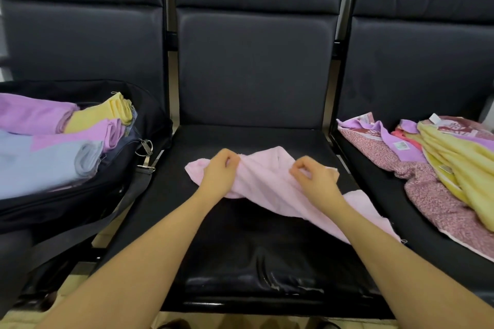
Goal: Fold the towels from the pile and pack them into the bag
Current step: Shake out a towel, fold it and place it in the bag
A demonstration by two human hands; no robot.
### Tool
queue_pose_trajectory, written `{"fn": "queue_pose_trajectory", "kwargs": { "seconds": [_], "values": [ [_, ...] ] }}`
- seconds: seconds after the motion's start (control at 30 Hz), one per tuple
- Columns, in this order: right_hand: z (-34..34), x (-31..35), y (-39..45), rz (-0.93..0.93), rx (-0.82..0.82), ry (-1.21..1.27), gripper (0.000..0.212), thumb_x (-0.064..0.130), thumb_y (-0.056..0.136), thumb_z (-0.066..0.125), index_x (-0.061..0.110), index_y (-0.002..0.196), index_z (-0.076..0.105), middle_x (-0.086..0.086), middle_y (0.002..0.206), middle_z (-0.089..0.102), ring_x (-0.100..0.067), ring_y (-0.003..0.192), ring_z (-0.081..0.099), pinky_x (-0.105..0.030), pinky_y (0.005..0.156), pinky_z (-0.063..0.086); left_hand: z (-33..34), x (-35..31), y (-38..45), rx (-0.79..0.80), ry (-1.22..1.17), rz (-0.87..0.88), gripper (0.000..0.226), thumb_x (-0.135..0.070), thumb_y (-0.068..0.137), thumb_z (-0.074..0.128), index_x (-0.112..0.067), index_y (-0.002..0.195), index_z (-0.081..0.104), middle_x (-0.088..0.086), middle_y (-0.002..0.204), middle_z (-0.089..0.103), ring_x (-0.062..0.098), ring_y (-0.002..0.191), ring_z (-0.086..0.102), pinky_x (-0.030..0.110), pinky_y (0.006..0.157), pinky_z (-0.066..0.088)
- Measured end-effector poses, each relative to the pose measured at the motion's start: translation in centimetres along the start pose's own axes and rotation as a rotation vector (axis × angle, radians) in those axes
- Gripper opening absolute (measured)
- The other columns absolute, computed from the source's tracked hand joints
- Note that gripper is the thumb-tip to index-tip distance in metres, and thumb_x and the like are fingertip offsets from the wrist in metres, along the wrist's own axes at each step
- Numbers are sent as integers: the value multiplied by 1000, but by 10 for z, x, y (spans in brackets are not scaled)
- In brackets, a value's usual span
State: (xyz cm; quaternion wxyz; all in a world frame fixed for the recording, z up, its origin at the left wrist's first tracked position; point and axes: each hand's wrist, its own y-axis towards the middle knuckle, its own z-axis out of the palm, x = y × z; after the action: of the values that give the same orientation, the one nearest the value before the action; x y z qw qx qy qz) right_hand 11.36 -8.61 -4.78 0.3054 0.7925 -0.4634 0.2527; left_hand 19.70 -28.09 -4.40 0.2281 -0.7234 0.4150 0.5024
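Black bag [80, 195] open on left seat, packed with folded towels [48, 160]. Unfolded pile [438, 168] heaped on right seat. Pink towel [270, 179] crumpled mid-seat [254, 248], pinched by left hand [217, 175] and right hand [314, 176].

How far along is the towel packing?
Done: several folded towels already sit in the bag on the left seat. In hand: left hand and right hand pinch a crumpled pink towel on the middle seat. Left: the unfolded pile on the right seat.
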Motion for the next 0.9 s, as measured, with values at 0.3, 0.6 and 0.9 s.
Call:
{"fn": "queue_pose_trajectory", "kwargs": {
  "seconds": [0.3, 0.6, 0.9],
  "values": [
    [-56, 73, -7, -270, -134, 452, 12, 12, 89, 63, 20, 82, 69, 10, 85, 69, 0, 86, 61, -13, 79, 42, -26, -55, -17, -260, 313, 372, 33, -52, 88, 54, -24, 71, 58, -11, 81, 43, 16, 96, 39, 25, 85, 16],
    [-62, 102, -15, -377, -158, 512, 11, 8, 87, 65, 17, 88, 70, 7, 89, 70, -6, 90, 64, -15, 79, 46, -17, -89, -48, 25, 89, 433, 12, -45, 91, 55, -54, 85, 51, -14, 95, 37, 6, 97, 27, 30, 97, 25],
    [-53, 76, -13, -73, 8, 317, 13, 25, 87, 67, 16, 95, 71, 4, 87, 69, -12, 84, 64, -22, 72, 46, -31, -82, -36, -124, 140, 349, 15, -42, 98, 43, -34, 94, 54, -6, 102, 41, 14, 103, 32, 30, 91, 20]
  ]
}}
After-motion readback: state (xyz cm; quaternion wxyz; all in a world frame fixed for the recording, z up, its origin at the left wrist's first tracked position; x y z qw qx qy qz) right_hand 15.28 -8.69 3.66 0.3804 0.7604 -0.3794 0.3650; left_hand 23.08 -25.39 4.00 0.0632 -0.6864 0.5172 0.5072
